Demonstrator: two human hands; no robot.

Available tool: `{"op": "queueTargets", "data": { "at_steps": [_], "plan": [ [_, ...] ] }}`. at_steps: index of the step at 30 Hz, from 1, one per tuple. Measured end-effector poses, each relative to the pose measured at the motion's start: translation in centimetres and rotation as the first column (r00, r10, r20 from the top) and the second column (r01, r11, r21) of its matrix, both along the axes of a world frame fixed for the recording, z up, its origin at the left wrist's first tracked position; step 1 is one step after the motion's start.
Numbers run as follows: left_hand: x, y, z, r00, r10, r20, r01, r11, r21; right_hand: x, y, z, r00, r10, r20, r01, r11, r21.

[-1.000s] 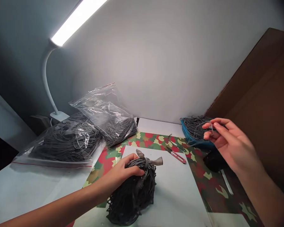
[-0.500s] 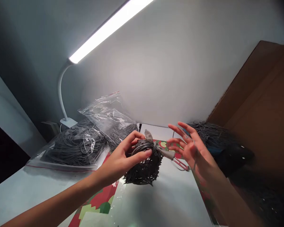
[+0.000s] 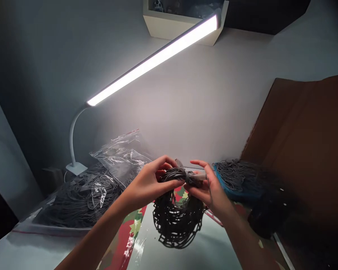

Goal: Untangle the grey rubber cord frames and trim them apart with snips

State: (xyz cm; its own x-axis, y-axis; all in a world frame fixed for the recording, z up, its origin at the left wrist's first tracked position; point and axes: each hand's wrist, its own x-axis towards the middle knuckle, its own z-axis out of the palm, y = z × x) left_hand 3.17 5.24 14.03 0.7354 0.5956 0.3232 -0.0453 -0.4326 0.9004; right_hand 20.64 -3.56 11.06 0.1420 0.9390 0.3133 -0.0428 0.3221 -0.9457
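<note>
A ring-shaped bundle of dark grey cords [image 3: 177, 234] hangs in front of me, gathered at the top by a pale grey strip [image 3: 199, 175]. My left hand [image 3: 146, 184] is closed on the gathered top from the left, thumb in front and fingers behind. From the other side my right hand [image 3: 214, 189] grips the bundle beside the knot, its thumb below and its index finger raised. Some of its fingers are hidden behind the cords. The lower part of the ring dangles free over the table [image 3: 149, 247].
Clear plastic bags of grey cords [image 3: 81, 198] lie at the left. A blue tray [image 3: 228, 189] heaped with cords stands at the right, near a black object [image 3: 266, 217] and a cardboard panel [image 3: 301, 135]. A lit lamp [image 3: 157, 60] reaches overhead. A narrow pink object [image 3: 214, 218] is partly hidden.
My right hand, spread and apart from the bundle before, has come left and closed on it by the knot. The ring now hangs more open. The view has tilted up.
</note>
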Motion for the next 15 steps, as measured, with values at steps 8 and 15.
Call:
{"op": "queueTargets", "data": {
  "at_steps": [8, 15],
  "plan": [
    [-0.3, 1.3, -0.8, 0.97, -0.021, -0.244, 0.062, 0.985, 0.16, 1.7, -0.9, 0.7, 0.999, 0.027, 0.045, -0.026, 1.0, -0.009],
    [1.4, 0.3, -1.6, 0.943, -0.282, -0.179, 0.256, 0.954, -0.157, 1.3, -1.8, 1.3, 0.991, 0.051, 0.126, -0.043, 0.997, -0.062]
  ]
}}
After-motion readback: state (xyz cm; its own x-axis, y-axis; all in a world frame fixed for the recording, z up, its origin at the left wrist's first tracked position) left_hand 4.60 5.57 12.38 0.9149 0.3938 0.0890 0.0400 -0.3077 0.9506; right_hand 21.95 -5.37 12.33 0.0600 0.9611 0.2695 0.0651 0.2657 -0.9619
